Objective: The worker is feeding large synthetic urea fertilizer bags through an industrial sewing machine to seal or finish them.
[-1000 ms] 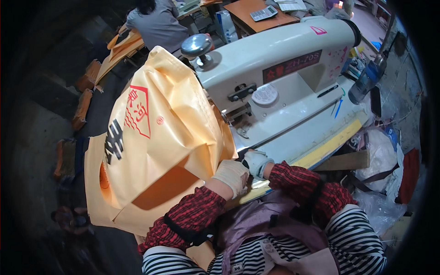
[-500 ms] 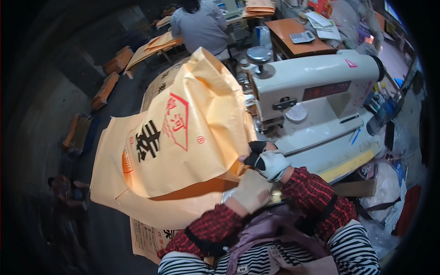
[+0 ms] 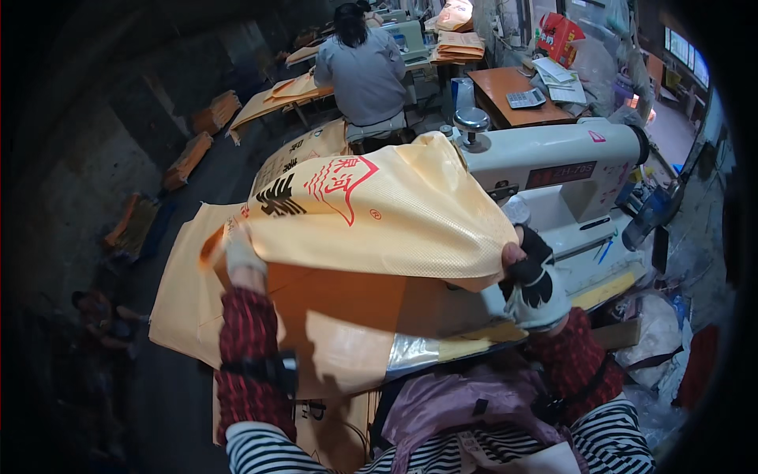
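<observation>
A yellow-tan woven sack (image 3: 395, 225) with red and black print stretches between my two hands in front of the sewing machine (image 3: 545, 158). My right hand (image 3: 533, 276), in a black and white glove, pinches the sack's near right corner, thumb on top. At the sack's left side, my left hand (image 3: 245, 249) in a pale glove grips the near edge; its fingers are slightly blurred. Beneath the raised sack lies another tan sack (image 3: 185, 292), partly in shadow. The machine's needle area is hidden behind the lifted cloth.
Another person in grey (image 3: 359, 79) sits ahead at a work table. A brown desk (image 3: 505, 87) with a calculator (image 3: 526, 98) stands beyond the machine. Bundles of sacks (image 3: 188, 160) lie on the floor at left. Clear plastic bags (image 3: 651, 324) sit at right.
My left hand has moved far left, from near my right hand to the sack's other side. My right hand has shifted right and slightly down. The sack is now pulled taut between them.
</observation>
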